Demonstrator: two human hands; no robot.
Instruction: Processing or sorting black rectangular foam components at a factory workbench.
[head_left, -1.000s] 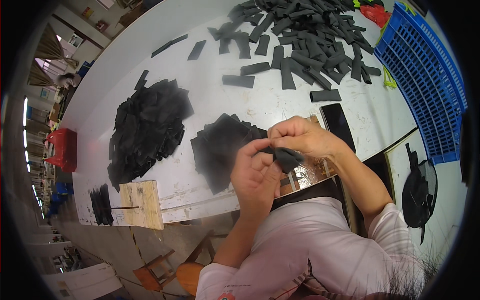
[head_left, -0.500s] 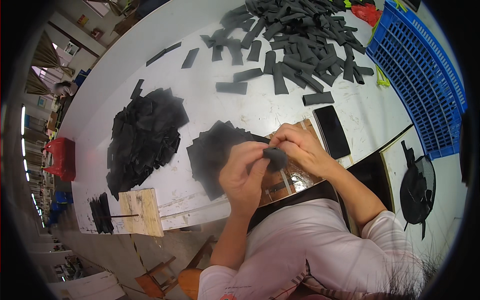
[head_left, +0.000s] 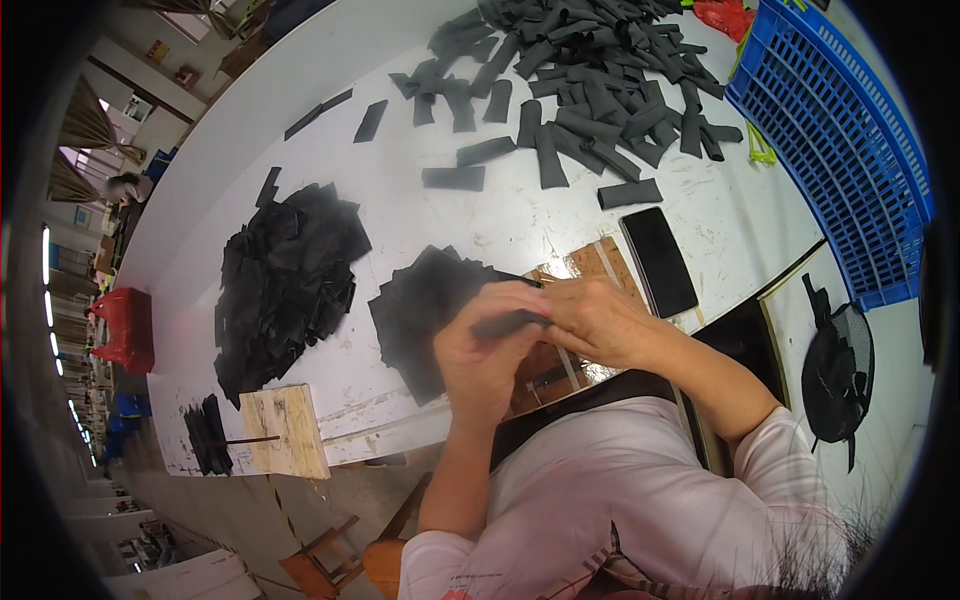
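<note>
A dark grey fabric piece (head_left: 508, 322), folded or curled over, is held between both hands above the near edge of the table. My left hand (head_left: 485, 350) wraps around it, thumb and fingers closed. My right hand (head_left: 600, 322) pinches its right end, and that hand's fingertips are partly hidden. Beneath the hands lies a brown board (head_left: 612, 262) covered with shiny clear tape. Just left of my left hand is a stack of flat black fabric pieces (head_left: 420, 315). A larger black fabric heap (head_left: 290, 275) lies farther left.
Many dark grey fabric tubes (head_left: 600, 110) are piled at the back. A black phone (head_left: 658, 262) lies right of the board, with a blue plastic basket (head_left: 840, 150) beyond. A wooden block (head_left: 285, 430) with a rod sits at the left front edge, near a red bag (head_left: 122, 330).
The fabric piece has turned from end-on to lying sideways across my left hand. My right hand has come closer to the left and lower, its fingers now on the piece's right end.
</note>
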